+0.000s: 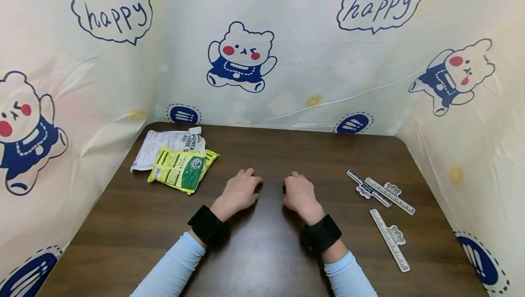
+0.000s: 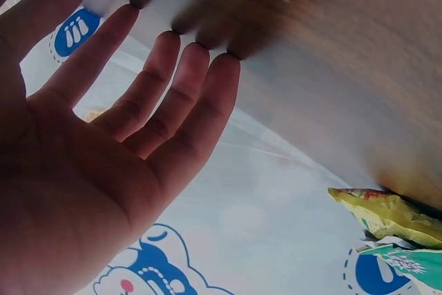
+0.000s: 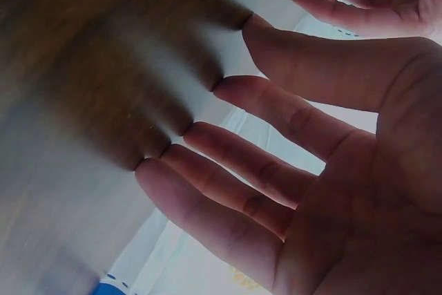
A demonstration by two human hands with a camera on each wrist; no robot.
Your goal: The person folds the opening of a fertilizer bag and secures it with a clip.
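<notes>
Near the middle of the table my left hand point(image 1: 240, 190) rests on its fingertips, palm down. Its fingers point(image 2: 200, 108) are spread and relaxed in the left wrist view, with nothing held. A short gap to the right, my right hand point(image 1: 301, 192) stands on the table the same way, its fingers point(image 3: 214, 205) loosely bent around nothing. Yellow-green packets point(image 1: 180, 169) overlap a white printed packet point(image 1: 164, 144) to the left of the left hand. Right of the right hand lie ruler-like strips with scalloped tabs: a black one point(image 1: 367, 187), a pale one point(image 1: 389, 195) crossing it, and another pale one point(image 1: 389, 240) nearer.
The brown wooden table point(image 1: 262, 260) fills the lower view. A pale curtain point(image 1: 303, 69) printed with bears and "happy" bubbles stands behind and along both sides. Black bands point(image 1: 322, 233) circle both wrists.
</notes>
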